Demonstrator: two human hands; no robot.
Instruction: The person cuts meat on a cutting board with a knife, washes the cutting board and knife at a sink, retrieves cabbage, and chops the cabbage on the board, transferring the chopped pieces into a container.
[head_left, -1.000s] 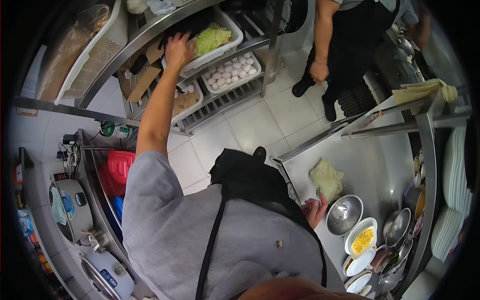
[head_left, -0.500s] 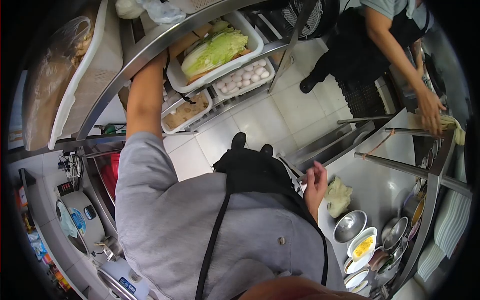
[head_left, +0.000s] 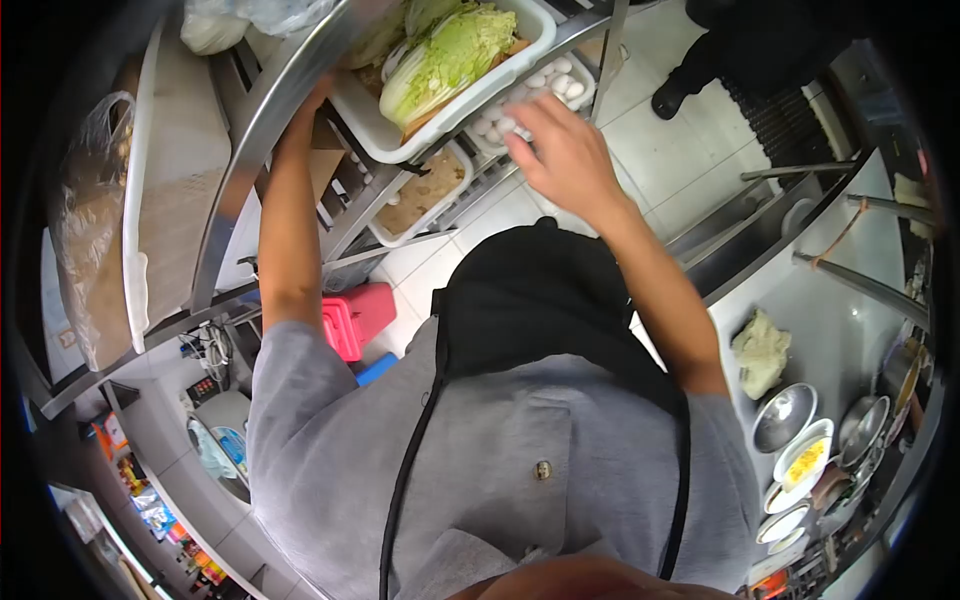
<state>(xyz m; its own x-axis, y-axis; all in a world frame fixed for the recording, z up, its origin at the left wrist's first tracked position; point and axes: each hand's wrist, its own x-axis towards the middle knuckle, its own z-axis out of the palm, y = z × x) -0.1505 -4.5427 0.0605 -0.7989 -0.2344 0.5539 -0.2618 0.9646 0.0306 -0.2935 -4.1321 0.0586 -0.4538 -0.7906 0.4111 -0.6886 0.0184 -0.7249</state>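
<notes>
My right hand (head_left: 568,155) reaches forward in front of the eggs (head_left: 492,128), fingers loosely curled and apart, holding nothing. The eggs fill a white tub on a lower shelf level. Just above, a white tub (head_left: 400,150) holds a cut napa cabbage (head_left: 450,70). My left hand (head_left: 318,95) is up beside that tub's left end, by the metal shelf rail (head_left: 262,130); its fingers are hidden, so I cannot see what it touches. Below the cabbage sits a smaller tub (head_left: 430,195) with a pale brown content.
A steel counter (head_left: 835,290) on the right bears a crumpled cloth (head_left: 762,352), a metal bowl (head_left: 785,418) and a dish of yellow food (head_left: 804,462). A pink container (head_left: 358,318) stands low left. A co-worker's dark shoe (head_left: 670,100) is on the tiled floor ahead.
My right hand has risen from beside the counter to in front of the eggs. My left arm stays at the shelf. The view has turned, and the co-worker's arms have left it.
</notes>
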